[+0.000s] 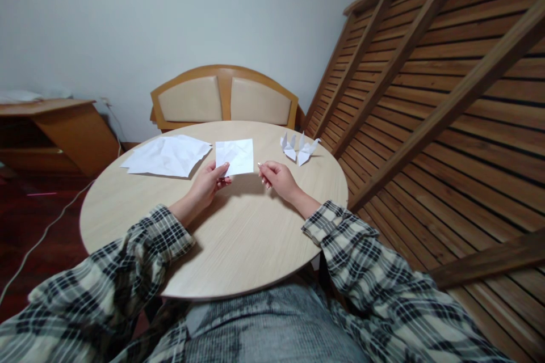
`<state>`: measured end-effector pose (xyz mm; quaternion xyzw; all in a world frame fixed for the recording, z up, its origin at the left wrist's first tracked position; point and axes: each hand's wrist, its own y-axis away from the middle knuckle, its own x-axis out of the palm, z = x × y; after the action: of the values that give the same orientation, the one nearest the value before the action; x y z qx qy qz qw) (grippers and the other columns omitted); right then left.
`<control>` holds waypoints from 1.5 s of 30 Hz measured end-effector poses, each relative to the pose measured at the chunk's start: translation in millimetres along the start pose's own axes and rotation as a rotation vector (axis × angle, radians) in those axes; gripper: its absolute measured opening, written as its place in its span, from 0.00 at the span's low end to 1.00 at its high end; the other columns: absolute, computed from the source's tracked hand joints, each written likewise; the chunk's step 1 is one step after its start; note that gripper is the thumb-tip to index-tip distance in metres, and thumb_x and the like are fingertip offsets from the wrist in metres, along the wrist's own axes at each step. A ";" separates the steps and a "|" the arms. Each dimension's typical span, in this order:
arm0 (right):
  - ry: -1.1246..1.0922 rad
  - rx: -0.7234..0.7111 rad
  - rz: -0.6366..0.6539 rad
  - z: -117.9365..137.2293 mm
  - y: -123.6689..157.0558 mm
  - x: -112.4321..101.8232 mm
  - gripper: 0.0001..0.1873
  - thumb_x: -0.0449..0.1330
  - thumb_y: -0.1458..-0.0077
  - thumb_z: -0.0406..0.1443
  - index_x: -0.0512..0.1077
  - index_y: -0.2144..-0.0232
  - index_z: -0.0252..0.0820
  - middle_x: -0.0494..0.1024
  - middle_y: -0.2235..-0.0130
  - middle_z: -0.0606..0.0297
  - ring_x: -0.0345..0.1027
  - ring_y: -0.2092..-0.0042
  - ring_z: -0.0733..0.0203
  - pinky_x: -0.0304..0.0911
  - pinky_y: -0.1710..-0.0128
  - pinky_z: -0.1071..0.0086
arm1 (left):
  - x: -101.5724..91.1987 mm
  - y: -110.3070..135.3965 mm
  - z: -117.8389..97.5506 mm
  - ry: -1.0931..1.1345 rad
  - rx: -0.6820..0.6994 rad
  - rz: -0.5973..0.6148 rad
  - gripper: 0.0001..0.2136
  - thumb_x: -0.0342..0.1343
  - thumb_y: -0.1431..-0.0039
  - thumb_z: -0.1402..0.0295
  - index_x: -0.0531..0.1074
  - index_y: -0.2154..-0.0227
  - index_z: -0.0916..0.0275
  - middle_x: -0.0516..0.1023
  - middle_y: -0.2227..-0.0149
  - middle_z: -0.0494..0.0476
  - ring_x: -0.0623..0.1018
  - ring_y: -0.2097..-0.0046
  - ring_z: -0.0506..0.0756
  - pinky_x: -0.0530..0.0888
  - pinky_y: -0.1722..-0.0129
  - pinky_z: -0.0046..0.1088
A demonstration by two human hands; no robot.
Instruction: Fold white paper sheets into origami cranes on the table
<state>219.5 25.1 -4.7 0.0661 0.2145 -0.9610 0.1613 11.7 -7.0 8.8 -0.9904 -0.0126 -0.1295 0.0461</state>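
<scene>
A small square of white paper (238, 154) is held up over the table, facing me. My left hand (208, 182) grips it by the lower left corner, thumb in front and fingers behind. Faint crease lines run across the sheet. Just to the right of the paper, apart from its edge, is my right hand (277, 177); its fingers are curled in with the thumb against them, and nothing shows in them. Two folded white paper cranes (307, 150) stand beyond the right hand. To the left lies a spread of white paper sheets (170, 154), slightly rumpled.
The round light-wood table (238, 238) fills the middle, its near edge close to my body. Behind it rises a padded wooden headboard (225, 93). A slatted wooden panel (426, 96) leans at the right. On the left are a desk (72, 130) and a white cable (46, 232).
</scene>
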 end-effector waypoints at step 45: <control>0.092 -0.125 -0.030 -4.3 -1.9 0.2 0.07 0.57 0.43 0.35 0.73 0.62 0.43 0.73 0.62 0.64 0.65 0.67 0.64 0.64 0.69 0.70 | -0.2 2.0 5.9 -0.016 -0.089 0.184 0.14 0.64 0.47 0.70 0.73 0.57 0.64 0.77 0.67 0.57 0.73 0.75 0.47 0.71 0.76 0.21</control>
<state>218.9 28.5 -7.9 0.0968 0.2820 -0.9441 0.1405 13.1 -8.4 2.9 -0.9895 0.0840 -0.1171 0.0135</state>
